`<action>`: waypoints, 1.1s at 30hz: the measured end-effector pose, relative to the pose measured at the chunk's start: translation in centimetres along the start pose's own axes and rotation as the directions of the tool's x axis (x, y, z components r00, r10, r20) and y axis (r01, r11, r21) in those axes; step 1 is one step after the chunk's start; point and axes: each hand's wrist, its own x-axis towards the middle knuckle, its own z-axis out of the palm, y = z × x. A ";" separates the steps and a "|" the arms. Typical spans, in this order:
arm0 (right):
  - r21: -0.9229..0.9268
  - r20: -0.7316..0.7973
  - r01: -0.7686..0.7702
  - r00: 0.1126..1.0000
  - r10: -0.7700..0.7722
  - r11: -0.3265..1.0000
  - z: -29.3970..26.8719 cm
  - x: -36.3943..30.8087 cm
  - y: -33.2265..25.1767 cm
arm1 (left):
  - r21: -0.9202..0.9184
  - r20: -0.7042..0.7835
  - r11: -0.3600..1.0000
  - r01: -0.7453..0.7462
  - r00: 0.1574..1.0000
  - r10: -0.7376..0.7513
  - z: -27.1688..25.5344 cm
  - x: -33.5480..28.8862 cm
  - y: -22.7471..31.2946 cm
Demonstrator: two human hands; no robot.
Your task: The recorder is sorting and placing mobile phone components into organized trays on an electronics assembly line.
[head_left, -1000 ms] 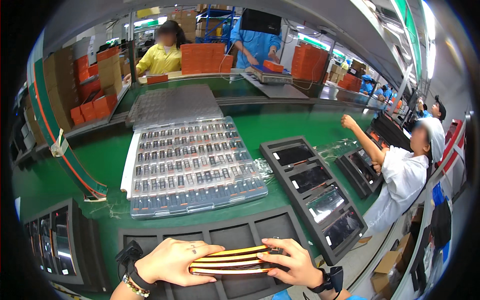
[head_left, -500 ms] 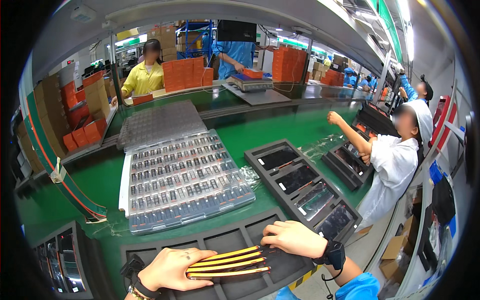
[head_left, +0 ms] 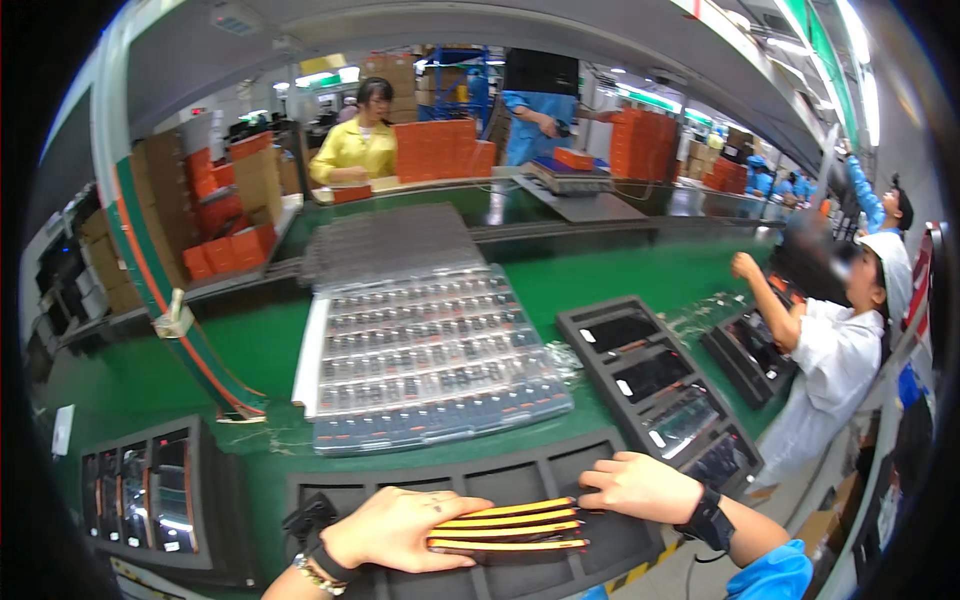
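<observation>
Several yellow-edged panels [head_left: 515,528]: stacked, pinched in your left grip [head_left: 405,528], foam tray [head_left: 505,475] beneath it. Your right grip [head_left: 640,487]: curled beside their free ends, contents unclear. Risk: panels slipping, from slack left pressure.

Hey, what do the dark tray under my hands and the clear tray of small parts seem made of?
The dark tray looks like matte foam: thick, dull walls without shine. The clear tray is probably thin, glossy plastic: see-through, with pale highlights.

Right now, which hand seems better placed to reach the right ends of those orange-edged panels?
Probably the right hand: it's close to those ends, while the left hand grips the orange-edged panels from their other side.
</observation>
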 end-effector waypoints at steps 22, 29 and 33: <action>0.734 -0.508 -0.024 0.645 0.571 0.679 -0.2 -0.5 -6.5 | 0.020 0.038 0.999 0.030 0.999 -0.031 0.0 0.3 0.1; 0.925 -0.373 0.092 0.400 0.837 0.368 4.0 1.0 -9.3 | -0.017 0.005 0.999 0.041 0.999 -0.041 0.1 0.6 0.1; 0.809 -0.548 0.018 0.383 0.744 0.587 3.9 1.3 -8.8 | 0.017 -0.005 1.000 0.024 1.000 -0.024 0.2 0.7 0.2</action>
